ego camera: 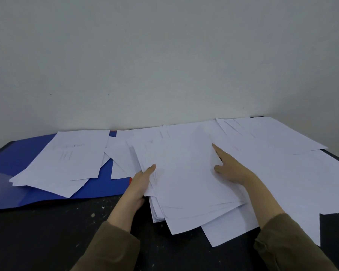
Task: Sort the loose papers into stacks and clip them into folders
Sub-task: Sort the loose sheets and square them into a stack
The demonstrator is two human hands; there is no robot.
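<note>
Nearest the viewer, two olive-green sleeves are reaching forward over a dark, paint-speckled worktop (pixel 67 227). Just beyond them, a thick, uneven stack of white papers (pixel 188 184) is lying at the centre of the worktop, its sheets fanned out at the near edge rather than squared. The left hand (pixel 139 184) is gripping the stack's left edge, with the thumb lying on top and the other fingers hidden beneath the sheets. The right hand (pixel 231 169) is resting on top of the stack, its index finger stretched out and pressing on the paper while the remaining fingers are curling loosely and holding nothing. To the right, more loose white sheets (pixel 293 173) are spreading across the worktop, overlapping at odd angles. To the left, an open blue folder (pixel 6 163) is lying flat, with several printed pages (pixel 67 159) scattered across it, not clipped in as far as can be seen. A sliver of something red (pixel 130 180) is showing beside the left wrist; whether it is a second folder cannot be told. Farthest back, papers are reaching the plain pale wall (pixel 164 55). The task appears to be at an early stage: one rough stack is being gathered, while tidying, further sorting and all clipping appear to be remaining.
</note>
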